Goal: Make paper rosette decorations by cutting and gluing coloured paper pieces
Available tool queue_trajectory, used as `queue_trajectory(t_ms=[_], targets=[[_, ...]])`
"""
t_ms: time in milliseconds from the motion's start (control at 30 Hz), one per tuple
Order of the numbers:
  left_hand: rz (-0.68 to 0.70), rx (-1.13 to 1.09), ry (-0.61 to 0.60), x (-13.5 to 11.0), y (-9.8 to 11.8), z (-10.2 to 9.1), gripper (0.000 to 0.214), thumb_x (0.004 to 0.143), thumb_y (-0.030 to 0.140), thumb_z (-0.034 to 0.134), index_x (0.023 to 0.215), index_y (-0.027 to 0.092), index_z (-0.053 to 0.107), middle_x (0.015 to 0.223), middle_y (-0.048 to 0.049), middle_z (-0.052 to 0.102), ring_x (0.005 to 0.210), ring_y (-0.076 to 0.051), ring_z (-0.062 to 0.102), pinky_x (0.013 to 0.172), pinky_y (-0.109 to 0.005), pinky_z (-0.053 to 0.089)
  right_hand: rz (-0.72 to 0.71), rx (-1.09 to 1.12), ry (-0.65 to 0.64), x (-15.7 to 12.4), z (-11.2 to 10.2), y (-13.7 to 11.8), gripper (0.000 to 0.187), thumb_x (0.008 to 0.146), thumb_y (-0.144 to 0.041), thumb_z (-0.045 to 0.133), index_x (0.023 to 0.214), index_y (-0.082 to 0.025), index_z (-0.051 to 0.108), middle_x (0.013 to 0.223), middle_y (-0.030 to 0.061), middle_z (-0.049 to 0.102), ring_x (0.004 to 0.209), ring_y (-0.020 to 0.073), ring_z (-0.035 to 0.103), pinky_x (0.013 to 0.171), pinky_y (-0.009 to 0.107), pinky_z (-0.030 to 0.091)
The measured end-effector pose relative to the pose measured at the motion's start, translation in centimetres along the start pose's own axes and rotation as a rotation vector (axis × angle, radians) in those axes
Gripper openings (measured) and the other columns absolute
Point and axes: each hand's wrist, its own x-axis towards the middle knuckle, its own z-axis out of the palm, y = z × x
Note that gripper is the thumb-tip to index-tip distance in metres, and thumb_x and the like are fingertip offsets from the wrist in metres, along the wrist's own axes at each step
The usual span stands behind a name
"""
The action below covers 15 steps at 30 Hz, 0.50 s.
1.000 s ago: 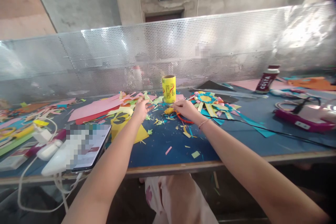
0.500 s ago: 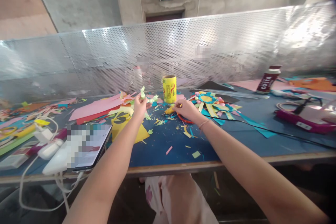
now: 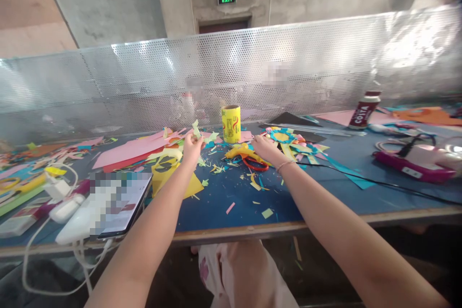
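Observation:
My left hand point(image 3: 193, 147) pinches a pale green paper cut-out point(image 3: 196, 129) with pointed ends, raised a little above the table. My right hand point(image 3: 265, 148) has its fingers curled together beside a yellow glue gun point(image 3: 245, 151); whatever it may hold is hidden. The glue gun lies on its side, and a red loop point(image 3: 256, 164) like a scissors handle shows just in front of it. Close to the right hand's far side is a colourful paper wreath point(image 3: 283, 135) with a blue ring and hanging strips. Behind the hands stands a yellow tape roll point(image 3: 231, 124), upright.
Paper scraps point(image 3: 218, 169) litter the blue table point(image 3: 224, 207). Pink sheets point(image 3: 126, 150) and a cut yellow sheet point(image 3: 191, 184) lie left, near a phone point(image 3: 135, 204). A black cable point(image 3: 364, 176) leads right to a purple power strip point(image 3: 411, 167). A bottle point(image 3: 364, 111) stands behind.
My right hand has moved right, away from the yellow glue gun's near end, uncovering more of the gun and the red loop. The left hand still holds the green cut-out.

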Motion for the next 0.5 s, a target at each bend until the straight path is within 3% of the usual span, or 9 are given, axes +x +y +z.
queue_trajectory(t_ms=[133, 233, 400, 500], targets=[[0.001, 0.051, 0.004, 0.0, 0.0, 0.0, 0.023, 0.066, 0.023, 0.066, 0.078, 0.019, 0.047, 0.073, -0.0011, 0.057, 0.058, -0.012, 0.056, 0.063, -0.029, 0.045, 0.144, 0.121, -0.005, 0.1, -0.7, -0.3, 0.011, 0.071, -0.023, 0.055, 0.063, -0.017, 0.06, 0.065, 0.007, 0.06, 0.065, 0.0183, 0.053, 0.058, 0.028, 0.035], [0.037, 0.112, -0.012, 0.1, -0.2, -0.1, 0.02, 0.067, 0.024, 0.063, 0.08, 0.019, 0.048, 0.075, -0.0021, 0.06, 0.058, -0.012, 0.055, 0.06, -0.027, 0.043, 0.191, 0.278, 0.009, 0.1, -1.0, -0.3, 0.016, 0.067, -0.031, 0.058, 0.063, -0.017, 0.062, 0.063, 0.004, 0.061, 0.061, 0.0158, 0.053, 0.055, 0.026, 0.035], [0.092, 0.203, -0.106, 0.0, -0.3, 0.0, 0.02, 0.068, 0.027, 0.061, 0.085, 0.018, 0.055, 0.075, -0.0043, 0.062, 0.066, -0.014, 0.056, 0.06, -0.025, 0.04, 0.17, 0.367, 0.083, 0.2, -1.4, -1.0, 0.021, 0.074, -0.024, 0.046, 0.07, -0.015, 0.065, 0.067, 0.0054, 0.064, 0.063, 0.0159, 0.055, 0.058, 0.026, 0.037], [0.103, 0.275, -0.176, -0.6, 0.1, 0.4, 0.016, 0.071, 0.03, 0.057, 0.081, 0.018, 0.056, 0.07, -0.0034, 0.062, 0.057, -0.012, 0.051, 0.054, -0.023, 0.037, 0.136, 0.378, 0.093, 0.2, -1.5, -1.5, 0.026, 0.076, -0.017, 0.04, 0.084, -0.015, 0.065, 0.08, 0.0066, 0.066, 0.072, 0.0157, 0.058, 0.065, 0.025, 0.04]])
